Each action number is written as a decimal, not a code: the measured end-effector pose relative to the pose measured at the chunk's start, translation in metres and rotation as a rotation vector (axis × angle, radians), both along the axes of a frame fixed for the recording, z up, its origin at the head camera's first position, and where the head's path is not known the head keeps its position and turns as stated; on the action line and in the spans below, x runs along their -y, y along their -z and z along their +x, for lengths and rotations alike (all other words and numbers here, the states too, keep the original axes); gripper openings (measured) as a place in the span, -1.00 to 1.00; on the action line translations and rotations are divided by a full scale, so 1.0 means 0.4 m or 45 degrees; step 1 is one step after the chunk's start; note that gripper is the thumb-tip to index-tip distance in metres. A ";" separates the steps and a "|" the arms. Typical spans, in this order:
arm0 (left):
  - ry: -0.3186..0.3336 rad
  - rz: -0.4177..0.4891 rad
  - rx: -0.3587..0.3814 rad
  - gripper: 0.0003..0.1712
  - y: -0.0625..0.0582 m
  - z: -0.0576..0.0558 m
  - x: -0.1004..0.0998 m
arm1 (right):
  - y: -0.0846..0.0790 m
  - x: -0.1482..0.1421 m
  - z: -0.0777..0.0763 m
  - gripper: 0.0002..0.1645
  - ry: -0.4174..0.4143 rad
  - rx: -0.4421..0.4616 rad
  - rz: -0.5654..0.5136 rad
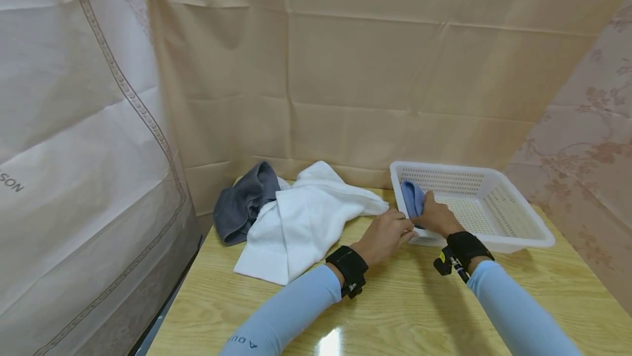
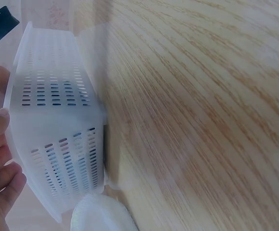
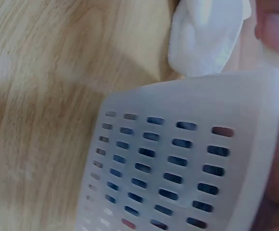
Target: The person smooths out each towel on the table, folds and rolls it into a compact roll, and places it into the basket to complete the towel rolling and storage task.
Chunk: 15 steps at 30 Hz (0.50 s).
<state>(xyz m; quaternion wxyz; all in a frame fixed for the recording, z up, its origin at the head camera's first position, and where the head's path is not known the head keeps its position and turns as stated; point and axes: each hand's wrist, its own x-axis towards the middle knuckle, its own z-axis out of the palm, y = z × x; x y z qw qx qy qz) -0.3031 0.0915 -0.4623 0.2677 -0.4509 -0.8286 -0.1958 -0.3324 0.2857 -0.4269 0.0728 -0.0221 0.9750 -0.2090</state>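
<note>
A folded blue cloth (image 1: 412, 198) stands against the left wall inside a white perforated plastic basket (image 1: 523, 210). My right hand (image 1: 436, 218) reaches over the near rim and holds this cloth, thumb up against it; its other fingers are mostly hidden. At the basket's near left corner is my left hand (image 1: 384, 235), with loosely bent fingers touching the rim. The left wrist view has those fingers (image 2: 5, 180) beside the basket wall (image 2: 57, 120). Blue shows through the slots of the wall (image 3: 187, 96) in the right wrist view.
Left of the basket, a white towel (image 1: 311, 219) lies loosely spread, its tip close to my left hand. A dark grey cloth (image 1: 242, 208) is bunched at the towel's far left. All rest on a wooden table (image 1: 385, 312), with a beige curtain (image 1: 355, 71) behind.
</note>
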 end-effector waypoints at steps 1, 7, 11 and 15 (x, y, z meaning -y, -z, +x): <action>0.000 -0.003 0.002 -0.83 0.000 -0.001 0.000 | -0.004 -0.001 0.001 -0.13 -0.031 0.005 0.023; -0.002 0.005 0.015 -0.82 0.001 -0.005 0.003 | -0.032 -0.004 0.006 -0.66 -0.290 -0.082 0.189; 0.029 0.000 0.043 -0.82 -0.003 -0.010 0.009 | -0.033 -0.010 0.009 -0.74 -0.429 -0.244 0.235; 0.091 -0.090 0.103 -0.77 -0.012 -0.013 0.045 | -0.011 -0.026 0.022 -0.69 -0.387 -0.324 0.139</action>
